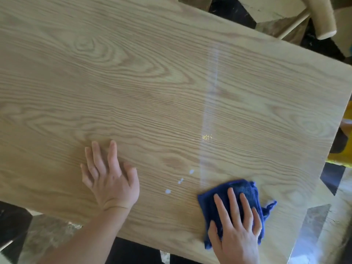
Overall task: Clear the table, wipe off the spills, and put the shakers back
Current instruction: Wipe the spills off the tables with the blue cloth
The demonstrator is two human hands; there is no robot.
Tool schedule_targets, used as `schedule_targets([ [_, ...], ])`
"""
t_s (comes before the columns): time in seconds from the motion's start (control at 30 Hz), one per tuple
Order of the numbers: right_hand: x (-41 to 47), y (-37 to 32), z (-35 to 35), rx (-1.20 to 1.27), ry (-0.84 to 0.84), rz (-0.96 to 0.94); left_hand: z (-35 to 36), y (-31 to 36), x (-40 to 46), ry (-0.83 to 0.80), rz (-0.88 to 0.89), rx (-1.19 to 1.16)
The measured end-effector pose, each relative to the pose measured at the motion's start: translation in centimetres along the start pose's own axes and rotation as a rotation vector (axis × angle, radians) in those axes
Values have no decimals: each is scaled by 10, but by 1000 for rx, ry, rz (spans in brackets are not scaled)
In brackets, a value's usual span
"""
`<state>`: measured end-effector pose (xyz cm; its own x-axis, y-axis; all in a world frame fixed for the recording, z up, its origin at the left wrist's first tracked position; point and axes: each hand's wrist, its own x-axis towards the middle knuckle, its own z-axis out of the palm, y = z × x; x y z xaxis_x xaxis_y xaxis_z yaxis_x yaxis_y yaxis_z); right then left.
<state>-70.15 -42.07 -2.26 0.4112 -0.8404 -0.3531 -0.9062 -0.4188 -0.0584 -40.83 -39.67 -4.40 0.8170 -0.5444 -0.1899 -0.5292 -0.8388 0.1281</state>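
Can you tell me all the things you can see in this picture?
table: one, light wood grain, fills most of the view
cloth: one, blue, on the table near its near edge, under the right hand
white drops: three small, white, on the table between the two hands
wooden chair: one, pale wood, past the table's far right corner, partly seen
floor: dark and pale patches, around the table
left hand: flat on the table, fingers spread
right hand: pressed flat on the cloth

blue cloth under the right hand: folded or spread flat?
Folded or bunched, not spread: the blue cloth shows stacked layers under the right hand, which presses it onto the table.
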Motion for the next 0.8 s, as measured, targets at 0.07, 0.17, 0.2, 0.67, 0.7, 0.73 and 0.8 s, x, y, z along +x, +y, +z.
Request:
schedule_targets([
  [0.07, 32, -3, -11, -10, 24, -45, 0, 1, 0, -2, 1, -3],
  [0.17, 109, -12, -34, 9, 100, -97, 1, 1, 1, 0, 2, -5],
  [0.2, 140, -16, -43, 22, 129, -91, 1, 0, 1, 4, 6, -4],
  [0.67, 316, -70, -90, 120, 247, -60, 1, -2, 1, 20, 21, -2],
  [0.7, 295, -67, -84, 103, 244, -88, 1, -1, 1, 20, 22, -4],
  [0.73, 269, -65, -76, 81, 230, -123, 1, -2, 1, 20, 21, -7],
  [0.8, 206, -56, -58, 34, 175, -199, 0, -2, 1, 14, 21, -10],
])
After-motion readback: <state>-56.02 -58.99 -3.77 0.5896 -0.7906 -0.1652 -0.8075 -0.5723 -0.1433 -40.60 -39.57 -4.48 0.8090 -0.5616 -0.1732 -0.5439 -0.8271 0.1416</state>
